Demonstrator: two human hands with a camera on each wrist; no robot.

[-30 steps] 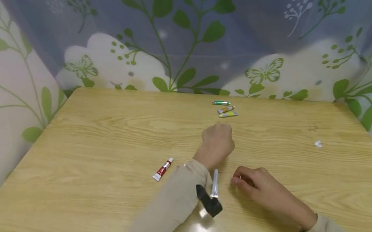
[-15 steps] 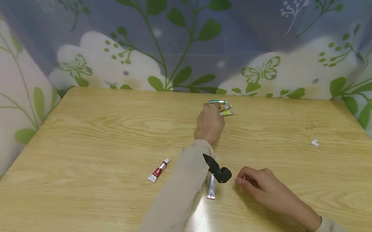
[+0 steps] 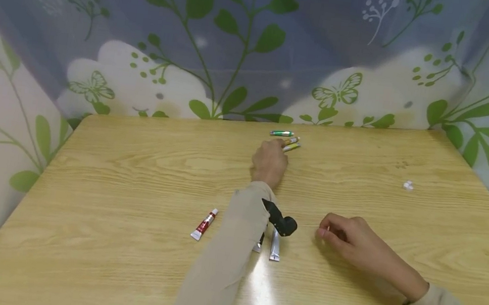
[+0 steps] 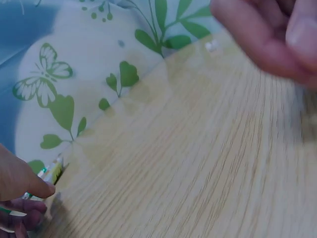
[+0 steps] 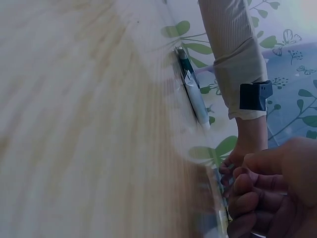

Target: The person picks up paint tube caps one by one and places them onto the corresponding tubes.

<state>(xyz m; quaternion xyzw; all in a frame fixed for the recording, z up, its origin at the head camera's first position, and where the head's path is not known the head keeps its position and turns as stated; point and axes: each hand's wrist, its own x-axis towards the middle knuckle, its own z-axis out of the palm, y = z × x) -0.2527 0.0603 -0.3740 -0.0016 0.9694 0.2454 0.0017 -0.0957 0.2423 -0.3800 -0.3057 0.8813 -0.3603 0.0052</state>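
Note:
At the back of the table my left hand [image 3: 269, 162] pinches one end of a small yellow paint tube [image 3: 292, 147]. The thumb lies over that tube [image 4: 55, 174] in the left wrist view. A brown paint tube [image 3: 291, 141] and a green one [image 3: 281, 133] lie right beside it. My right hand [image 3: 354, 242] rests on the table at the front right, its fingers loosely curled. Between the arms lie a silver-white paint tube [image 3: 275, 247] and a black one [image 3: 259, 243], partly hidden by the left sleeve. A red paint tube [image 3: 204, 225] lies left of that sleeve.
Several small white pieces [image 3: 408, 185] sit in a cluster at the right of the wooden table [image 3: 141, 175]. A leaf-patterned cloth [image 3: 182, 63] rises behind the table's back edge. The left forearm [image 3: 222, 261] stretches across the middle of the table.
My left hand has reached forward from mid-table to the tubes at the back, and the yellow tube has shifted slightly. The right hand stays nearly in place.

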